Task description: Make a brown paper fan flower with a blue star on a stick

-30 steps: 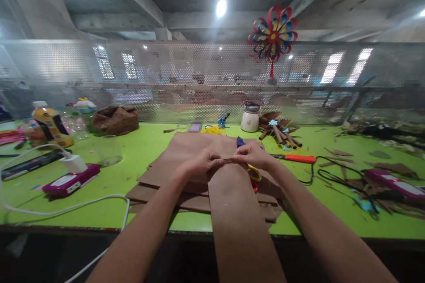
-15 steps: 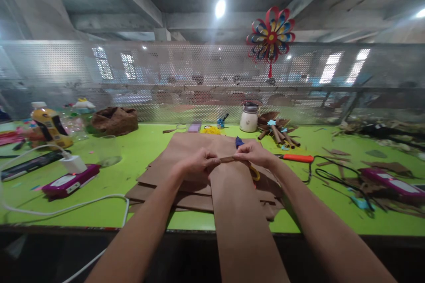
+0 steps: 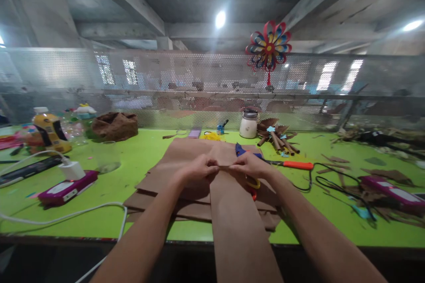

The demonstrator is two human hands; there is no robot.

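A long brown paper strip [image 3: 239,225] runs from the bottom of the view up over the table edge. At its far end, my left hand [image 3: 201,170] pinches the left corner and my right hand [image 3: 249,166] pinches the right corner. The end looks narrowly folded between the fingertips. Beneath lies a stack of brown paper sheets [image 3: 175,163]. Beside my right hand is a blue tool [image 3: 239,149], partly covered by the hand. Scissors with a yellow and red handle [image 3: 253,182] lie under my right wrist, mostly hidden.
An orange-handled tool [image 3: 298,165] with a black cord lies to the right. Two purple power strips [image 3: 69,188] flank the work area. Behind stand a white jar [image 3: 249,124], rolled brown paper tubes [image 3: 278,139] and a brown crumpled bag [image 3: 114,126]. A clear cup [image 3: 109,157] stands left.
The folded edge between the fingertips has turned and now appears thinner. My hands stay pinched on the strip. The whole view has shifted slightly, with the scene lower.
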